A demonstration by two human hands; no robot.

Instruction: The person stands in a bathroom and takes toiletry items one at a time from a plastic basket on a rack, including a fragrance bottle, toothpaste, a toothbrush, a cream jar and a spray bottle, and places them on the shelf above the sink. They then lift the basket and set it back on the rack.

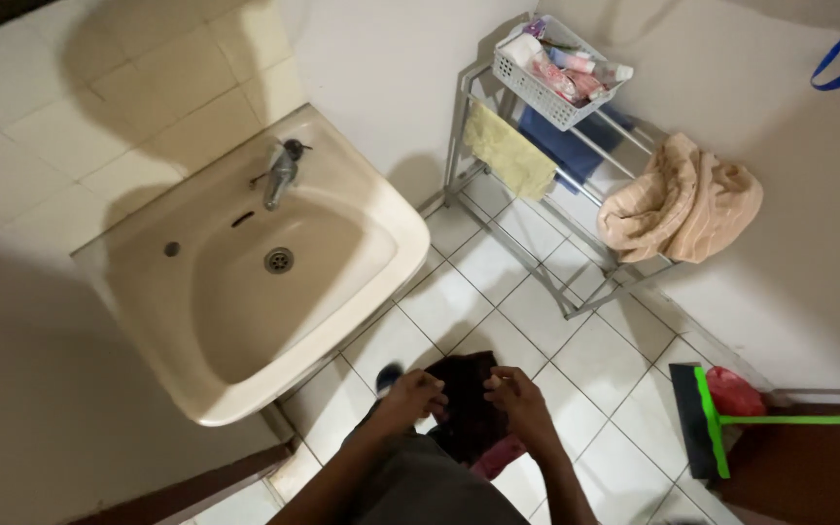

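Observation:
Low in the view, my left hand [412, 396] and my right hand [521, 403] both grip a dark maroon cloth [469, 408] that hangs bunched between them in front of my body. A pink edge of the cloth shows below my right hand. The cream wall-mounted sink [342, 292] with a metal tap [281, 175] is up and to the left of my hands, empty and dry-looking.
A metal towel rack [459, 126] stands at the back with a yellow cloth [509, 151], a blue cloth [561, 146], a peach towel [682, 204] and a white basket [546, 92] of toiletries. A green-handled squeegee [707, 418] and a red bag [736, 392] lie at right. White tiled floor.

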